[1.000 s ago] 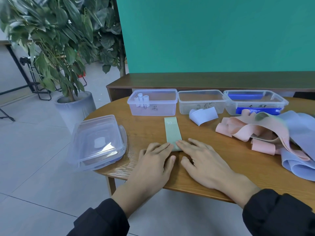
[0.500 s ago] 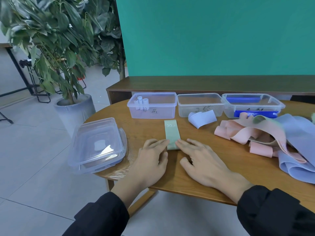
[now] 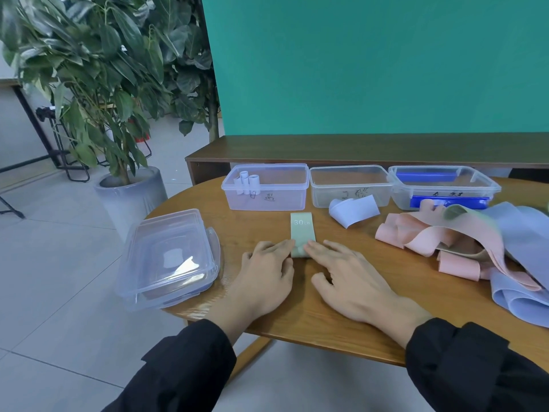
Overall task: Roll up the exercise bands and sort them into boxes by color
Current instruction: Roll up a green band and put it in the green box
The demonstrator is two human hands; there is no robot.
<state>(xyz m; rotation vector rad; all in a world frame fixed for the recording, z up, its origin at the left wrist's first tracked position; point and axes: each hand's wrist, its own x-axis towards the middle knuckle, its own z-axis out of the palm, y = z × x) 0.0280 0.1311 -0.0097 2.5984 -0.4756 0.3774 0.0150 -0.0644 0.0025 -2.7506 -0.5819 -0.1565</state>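
From the head view, your left hand (image 3: 267, 275) and right hand (image 3: 350, 281) lie flat on the desk (image 3: 371, 307), fingers straight, fingertips pressing the rolled near end of the green band (image 3: 301, 233); neither grip is clenched around it. The rest of that band lies flat, stretching away from you, its "30 LB" print facing up. Beyond it stand three clear boxes in a row: the left box (image 3: 267, 188) holds a few small white rolls (image 3: 248, 182), the middle box (image 3: 350, 185) looks bare, the right box (image 3: 442, 185) shows blue inside. A pale blue band (image 3: 353, 209) curls just before the middle box. To your right a heap of pink bands (image 3: 445, 242) and blue bands (image 3: 528, 233) lies tangled. At your left, a stack of lids (image 3: 169, 257) overhangs the desk edge. A potted plant (image 3: 98, 84) stands on the floor.
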